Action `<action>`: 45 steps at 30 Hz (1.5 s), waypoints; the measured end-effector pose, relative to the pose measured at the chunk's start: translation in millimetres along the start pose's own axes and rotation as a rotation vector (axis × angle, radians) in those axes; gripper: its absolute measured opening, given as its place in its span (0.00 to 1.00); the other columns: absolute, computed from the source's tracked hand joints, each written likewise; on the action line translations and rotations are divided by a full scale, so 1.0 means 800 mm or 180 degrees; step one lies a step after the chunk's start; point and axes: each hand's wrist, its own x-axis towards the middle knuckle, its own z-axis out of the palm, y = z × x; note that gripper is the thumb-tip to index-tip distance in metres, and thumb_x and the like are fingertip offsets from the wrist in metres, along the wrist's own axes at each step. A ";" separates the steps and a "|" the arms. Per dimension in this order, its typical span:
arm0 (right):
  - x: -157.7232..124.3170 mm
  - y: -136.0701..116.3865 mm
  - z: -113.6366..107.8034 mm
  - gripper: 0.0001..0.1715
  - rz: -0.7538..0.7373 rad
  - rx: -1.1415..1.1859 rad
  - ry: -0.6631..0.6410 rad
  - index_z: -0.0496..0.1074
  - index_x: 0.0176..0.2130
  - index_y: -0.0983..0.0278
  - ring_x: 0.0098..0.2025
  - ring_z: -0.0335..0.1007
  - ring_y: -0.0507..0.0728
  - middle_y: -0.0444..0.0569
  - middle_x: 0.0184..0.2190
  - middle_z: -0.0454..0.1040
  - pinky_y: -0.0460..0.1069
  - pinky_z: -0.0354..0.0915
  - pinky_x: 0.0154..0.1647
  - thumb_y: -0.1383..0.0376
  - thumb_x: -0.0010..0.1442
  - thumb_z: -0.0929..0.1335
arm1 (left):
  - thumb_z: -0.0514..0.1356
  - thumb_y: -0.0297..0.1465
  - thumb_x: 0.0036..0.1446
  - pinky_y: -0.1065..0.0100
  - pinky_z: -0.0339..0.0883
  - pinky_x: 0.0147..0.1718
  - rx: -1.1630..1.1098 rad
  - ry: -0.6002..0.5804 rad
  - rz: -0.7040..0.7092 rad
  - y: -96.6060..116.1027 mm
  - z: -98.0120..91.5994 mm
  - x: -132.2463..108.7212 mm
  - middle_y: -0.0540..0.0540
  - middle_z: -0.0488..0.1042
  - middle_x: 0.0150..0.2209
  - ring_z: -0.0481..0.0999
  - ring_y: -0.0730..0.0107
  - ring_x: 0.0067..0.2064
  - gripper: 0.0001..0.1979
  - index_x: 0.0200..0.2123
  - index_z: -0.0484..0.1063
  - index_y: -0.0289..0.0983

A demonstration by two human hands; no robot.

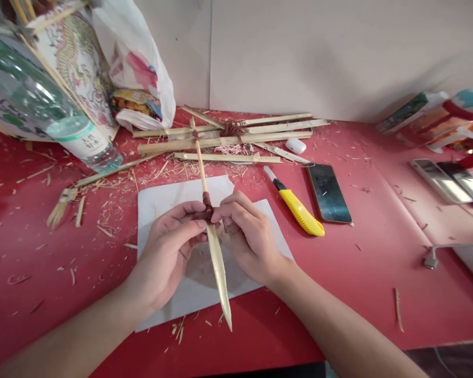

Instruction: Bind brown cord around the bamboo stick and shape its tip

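A carved bamboo sword [217, 257] with a flat pale blade and a long thin handle lies between my hands, its blade tip pointing toward me. Dark reddish-brown cord is wound where blade meets handle, and again near the handle's far end. My left hand [173, 236] grips the sword from the left at the wrapped joint, thumb and fingers around it. From the right, my right hand [244, 231] pinches at the same cord wrapping with fingertips together; any loose cord end there is too small to make out. Beneath both hands lies a white paper sheet [157, 294].
Right of the paper are a yellow utility knife [301, 212] and a phone [329, 193]. Bamboo sticks [224, 140] and a white earbud case [295, 145] lie behind. A brush [67, 202], plastic bottle [71, 128] and plastic bag [134, 47] are left. Shavings litter the red tabletop [378, 273].
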 end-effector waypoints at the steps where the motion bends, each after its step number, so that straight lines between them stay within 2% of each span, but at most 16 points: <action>1: 0.000 0.000 0.000 0.15 -0.0017 0.0030 0.0030 0.70 0.45 0.61 0.41 0.71 0.54 0.50 0.41 0.69 0.52 0.73 0.42 0.75 0.70 0.59 | 0.70 0.25 0.54 0.76 0.72 0.34 -0.0001 0.0000 0.0005 0.000 0.000 0.000 0.50 0.80 0.37 0.79 0.74 0.36 0.07 0.37 0.80 0.38; 7: -0.001 -0.002 0.004 0.10 -0.0037 0.0019 0.0133 0.72 0.45 0.61 0.38 0.71 0.54 0.49 0.41 0.70 0.52 0.73 0.38 0.72 0.67 0.64 | 0.71 0.26 0.54 0.76 0.71 0.34 0.0097 0.0063 0.0015 -0.003 -0.003 0.003 0.49 0.80 0.38 0.77 0.75 0.36 0.07 0.37 0.79 0.38; 14: -0.001 -0.005 0.006 0.07 0.0233 -0.0134 0.0233 0.73 0.42 0.61 0.31 0.67 0.50 0.47 0.38 0.71 0.49 0.70 0.32 0.71 0.66 0.67 | 0.69 0.26 0.56 0.78 0.70 0.32 0.0176 0.0095 0.0092 -0.004 -0.003 0.003 0.49 0.79 0.38 0.76 0.77 0.36 0.05 0.37 0.80 0.37; 23: 0.001 -0.002 0.005 0.08 0.0258 -0.0123 0.0162 0.68 0.38 0.60 0.37 0.69 0.54 0.47 0.37 0.70 0.51 0.69 0.37 0.72 0.68 0.63 | 0.68 0.26 0.57 0.74 0.73 0.38 0.0363 0.0042 0.0218 -0.003 -0.002 0.002 0.47 0.80 0.43 0.79 0.71 0.41 0.05 0.38 0.80 0.38; 28: 0.002 0.000 0.007 0.09 0.0414 0.0123 0.0136 0.68 0.38 0.61 0.38 0.69 0.54 0.47 0.36 0.70 0.50 0.68 0.37 0.70 0.72 0.62 | 0.68 0.27 0.57 0.76 0.73 0.37 0.0291 0.0051 0.0120 -0.002 -0.003 0.001 0.48 0.79 0.41 0.78 0.73 0.39 0.06 0.39 0.79 0.38; 31: 0.002 0.001 0.008 0.09 0.0574 0.0242 0.0152 0.68 0.38 0.61 0.37 0.68 0.53 0.46 0.35 0.69 0.49 0.66 0.36 0.68 0.72 0.62 | 0.69 0.28 0.57 0.77 0.72 0.37 0.0322 0.0013 0.0068 -0.003 -0.005 0.000 0.48 0.79 0.42 0.77 0.74 0.40 0.08 0.40 0.78 0.39; 37: 0.001 0.001 0.009 0.08 0.0771 0.0348 0.0178 0.68 0.38 0.61 0.36 0.68 0.52 0.45 0.35 0.70 0.49 0.65 0.35 0.67 0.72 0.63 | 0.70 0.28 0.56 0.78 0.72 0.36 0.0314 0.0009 0.0022 -0.001 -0.005 -0.001 0.50 0.78 0.38 0.76 0.76 0.38 0.09 0.41 0.78 0.40; 41: 0.002 -0.001 0.008 0.08 0.0691 0.0368 0.0247 0.68 0.38 0.61 0.35 0.67 0.52 0.45 0.34 0.69 0.49 0.66 0.35 0.67 0.72 0.63 | 0.70 0.27 0.56 0.79 0.72 0.35 0.0316 -0.0011 0.0027 -0.001 -0.005 -0.001 0.51 0.78 0.37 0.76 0.77 0.37 0.09 0.40 0.77 0.40; 45: 0.001 -0.006 0.005 0.06 0.0267 0.0029 0.0491 0.69 0.38 0.61 0.33 0.66 0.53 0.46 0.33 0.69 0.50 0.67 0.33 0.70 0.68 0.64 | 0.69 0.27 0.58 0.78 0.74 0.37 0.0323 -0.0100 0.0096 -0.003 -0.005 0.000 0.51 0.79 0.38 0.78 0.76 0.38 0.06 0.39 0.77 0.40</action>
